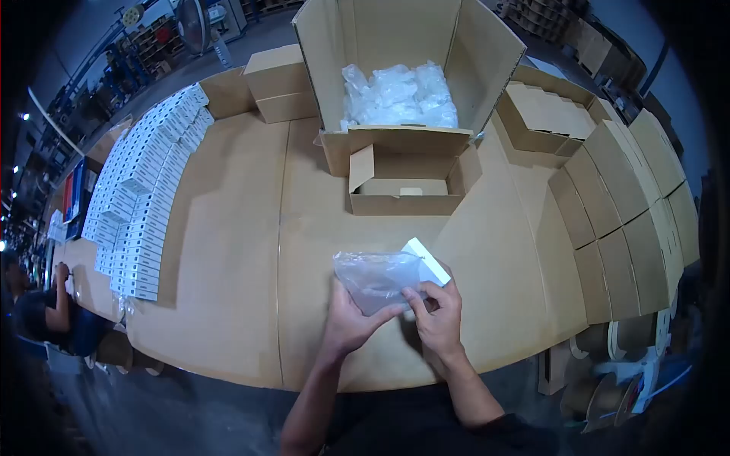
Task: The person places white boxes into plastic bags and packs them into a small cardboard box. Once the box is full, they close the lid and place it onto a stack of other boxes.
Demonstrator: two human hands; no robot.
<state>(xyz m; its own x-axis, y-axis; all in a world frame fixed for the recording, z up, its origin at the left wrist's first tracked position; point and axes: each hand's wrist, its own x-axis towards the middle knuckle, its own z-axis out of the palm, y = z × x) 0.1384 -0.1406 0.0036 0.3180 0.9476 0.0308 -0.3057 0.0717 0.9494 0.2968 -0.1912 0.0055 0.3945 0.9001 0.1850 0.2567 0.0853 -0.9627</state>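
Observation:
My left hand [351,323] and my right hand [439,315] are together near the front edge of the cardboard-covered table [228,251]. Between them I hold a clear plastic bag [376,277]; my left thumb and my right fingers pinch its lower edge. A small white box [427,262] sits at the bag's right side, above my right hand, which also holds it. A small open brown carton [407,186] stands just beyond my hands. Behind it a large open carton [403,61] holds a pile of clear bags [399,95].
Rows of white boxes [144,190] lie along the table's left side. Closed brown cartons [277,83] stand at the back left, and flat-packed cartons [623,190] line the right edge. A person [46,315] sits at the far left.

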